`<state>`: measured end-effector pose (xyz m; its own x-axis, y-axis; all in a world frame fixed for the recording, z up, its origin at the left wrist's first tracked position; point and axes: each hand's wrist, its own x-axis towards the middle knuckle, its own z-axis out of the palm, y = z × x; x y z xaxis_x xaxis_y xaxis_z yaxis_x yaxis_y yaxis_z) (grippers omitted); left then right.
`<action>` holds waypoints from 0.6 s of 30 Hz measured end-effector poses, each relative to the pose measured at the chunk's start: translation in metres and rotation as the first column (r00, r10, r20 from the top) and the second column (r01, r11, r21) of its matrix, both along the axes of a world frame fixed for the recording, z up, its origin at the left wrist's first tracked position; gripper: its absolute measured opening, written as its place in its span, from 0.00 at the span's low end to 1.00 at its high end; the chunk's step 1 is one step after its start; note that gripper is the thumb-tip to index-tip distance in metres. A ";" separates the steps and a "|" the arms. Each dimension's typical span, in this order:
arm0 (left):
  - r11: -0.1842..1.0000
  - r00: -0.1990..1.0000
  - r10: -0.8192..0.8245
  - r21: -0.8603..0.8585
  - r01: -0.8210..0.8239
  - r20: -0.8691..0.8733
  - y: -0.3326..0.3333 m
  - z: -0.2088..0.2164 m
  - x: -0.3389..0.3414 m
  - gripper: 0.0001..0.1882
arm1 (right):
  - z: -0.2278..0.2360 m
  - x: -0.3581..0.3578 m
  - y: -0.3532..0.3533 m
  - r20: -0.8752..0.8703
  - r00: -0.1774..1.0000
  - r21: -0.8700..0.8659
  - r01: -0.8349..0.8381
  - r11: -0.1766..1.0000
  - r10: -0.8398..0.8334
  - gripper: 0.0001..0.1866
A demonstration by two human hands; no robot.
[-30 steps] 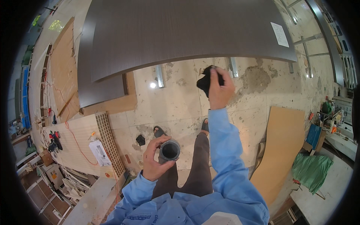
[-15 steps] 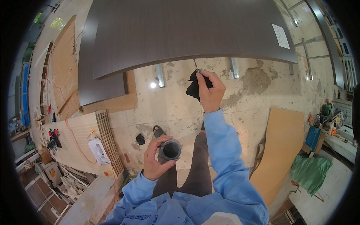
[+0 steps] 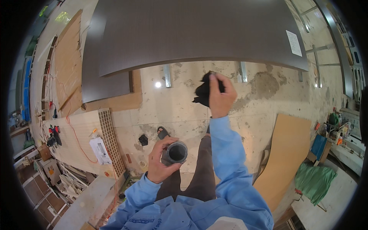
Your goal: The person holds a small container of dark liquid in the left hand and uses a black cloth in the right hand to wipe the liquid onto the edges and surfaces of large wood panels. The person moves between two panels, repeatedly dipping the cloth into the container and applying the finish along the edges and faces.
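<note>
- The left hand (image 3: 158,165) is holding a grey cylindrical cup (image 3: 177,152) in the lower middle of the frame; its grip is standing widely curved, as far apart as the cup is broad, and clamped on its side.
- The fingers of that hand are running along the upper left of the cup, and the thumb is pressing against its lower right, near the rim.
- The cup is facing the camera with its round open mouth, showing a dark grey inside; what it may be containing is too dark to tell.
- The right hand (image 3: 223,97) is holding a crumpled black cloth (image 3: 204,92) just above the middle of the frame; its grip is closing in a pinch, thumb and fingers together on the fabric.
- The cloth is bunching at the fingertips and hanging loosely toward the left, its ragged lower edge spreading over the view of the floor (image 3: 184,109).
- The right hand is reaching up near the front edge of a dark brown wood-grain panel (image 3: 199,32), which is filling the upper middle of the frame; hand and cloth are appearing apart from that edge.
- A white label (image 3: 293,43) is lying on the panel at the upper right, and two metal bars (image 3: 167,76) are jutting from beneath its edge.
- A small black crumpled scrap (image 3: 143,140) is lying on the floor, left of the cup.
- A brown sheet (image 3: 287,149) is lying at the right of the frame.
</note>
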<state>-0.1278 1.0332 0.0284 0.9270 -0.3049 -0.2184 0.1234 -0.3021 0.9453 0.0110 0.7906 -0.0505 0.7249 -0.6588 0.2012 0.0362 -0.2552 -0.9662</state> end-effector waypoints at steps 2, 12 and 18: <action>0.999 1.000 0.024 -0.034 -0.025 -0.018 0.001 -0.002 0.000 0.37 | 0.000 0.000 0.002 0.020 0.981 0.047 0.189 0.981 -0.190 0.06; 0.999 0.999 0.037 0.001 -0.037 -0.012 0.014 -0.006 0.000 0.39 | 0.007 0.004 0.020 -0.036 0.999 0.094 -0.025 0.995 0.029 0.07; 0.998 0.998 0.059 -0.005 -0.059 -0.025 0.017 -0.008 0.001 0.38 | 0.004 0.007 0.024 -0.048 0.981 0.044 -0.183 0.982 0.185 0.07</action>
